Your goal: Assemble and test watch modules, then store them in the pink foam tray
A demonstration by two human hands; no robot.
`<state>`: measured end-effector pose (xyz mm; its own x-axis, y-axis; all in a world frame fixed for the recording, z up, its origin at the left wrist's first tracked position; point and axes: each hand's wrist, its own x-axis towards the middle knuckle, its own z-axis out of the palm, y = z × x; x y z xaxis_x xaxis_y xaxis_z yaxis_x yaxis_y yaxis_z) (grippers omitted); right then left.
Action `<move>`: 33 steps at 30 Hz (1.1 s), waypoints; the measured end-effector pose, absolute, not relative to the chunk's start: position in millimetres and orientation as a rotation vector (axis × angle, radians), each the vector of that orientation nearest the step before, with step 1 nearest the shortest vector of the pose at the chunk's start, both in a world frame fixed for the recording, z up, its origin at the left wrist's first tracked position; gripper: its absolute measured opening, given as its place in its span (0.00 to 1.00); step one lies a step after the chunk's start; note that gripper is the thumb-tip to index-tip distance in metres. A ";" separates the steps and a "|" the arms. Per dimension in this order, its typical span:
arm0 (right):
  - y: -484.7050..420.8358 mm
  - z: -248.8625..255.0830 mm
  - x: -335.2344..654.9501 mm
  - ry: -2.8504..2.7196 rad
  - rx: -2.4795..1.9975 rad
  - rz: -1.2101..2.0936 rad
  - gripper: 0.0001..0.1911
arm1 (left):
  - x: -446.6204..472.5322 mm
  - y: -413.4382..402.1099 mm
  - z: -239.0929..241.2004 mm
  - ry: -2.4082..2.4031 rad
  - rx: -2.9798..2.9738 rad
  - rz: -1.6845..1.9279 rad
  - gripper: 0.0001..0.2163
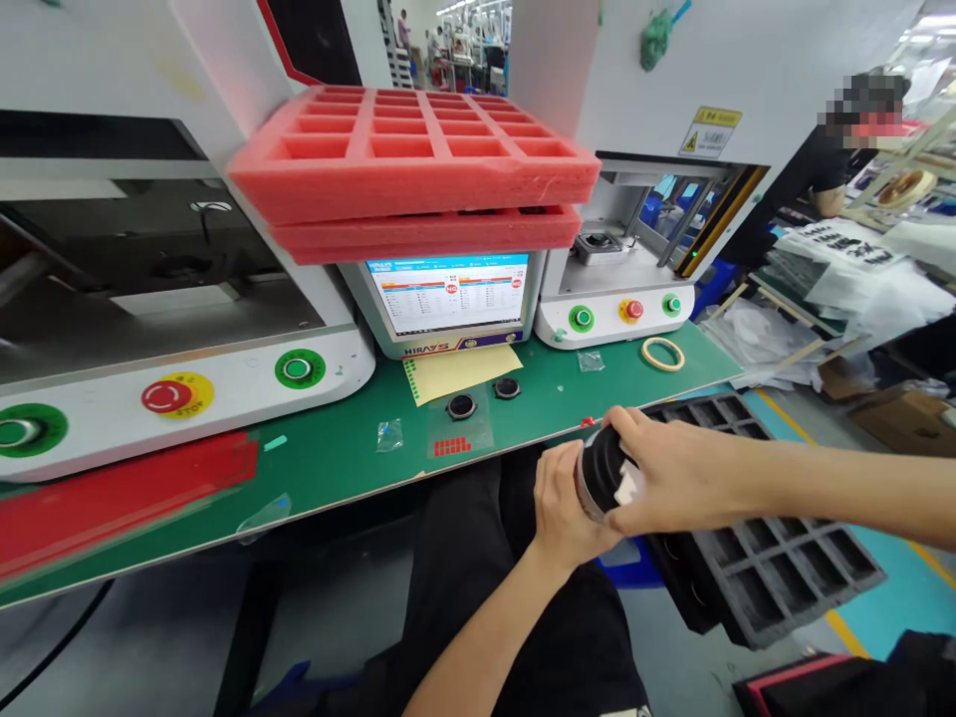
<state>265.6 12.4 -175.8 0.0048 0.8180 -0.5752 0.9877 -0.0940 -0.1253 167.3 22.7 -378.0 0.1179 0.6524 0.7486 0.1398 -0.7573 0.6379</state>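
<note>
Both my hands hold one black cylindrical part (601,466) with a silver rim, just in front of the green bench edge. My left hand (562,508) cups it from below, fingers curled round it. My right hand (668,476) wraps over its top and right side, with a small white piece (625,485) showing under the fingers. A black foam tray (769,558) with several empty compartments lies directly below and to the right of my hands. Two small black round parts (461,406) (507,387) rest on the green mat (344,448).
Two stacked red foam trays (418,169) sit on top of a monitor (448,294). White machines with green and red buttons (168,395) (631,311) stand left and right. A tape ring (662,353) and small plastic bags lie on the mat. Another person stands at the far right.
</note>
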 end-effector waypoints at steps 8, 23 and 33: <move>78.3 -163.2 261.1 1.979 1.821 -0.570 0.23 | 170.6 81.5 -371.9 0.893 2.019 1.823 0.40; 138.2 -166.6 228.6 1.879 1.794 -0.636 0.16 | 170.4 117.5 -388.0 0.868 1.806 1.878 0.38; 154.2 -168.8 226.7 1.608 1.694 -0.696 0.24 | 169.2 122.2 -387.6 0.849 1.801 1.898 0.40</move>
<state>226.7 154.2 -168.8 0.0892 0.6228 -0.7773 0.9930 0.0051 0.1181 169.2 122.2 -387.6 -0.0996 0.6516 0.7520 0.1262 -0.7414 0.6591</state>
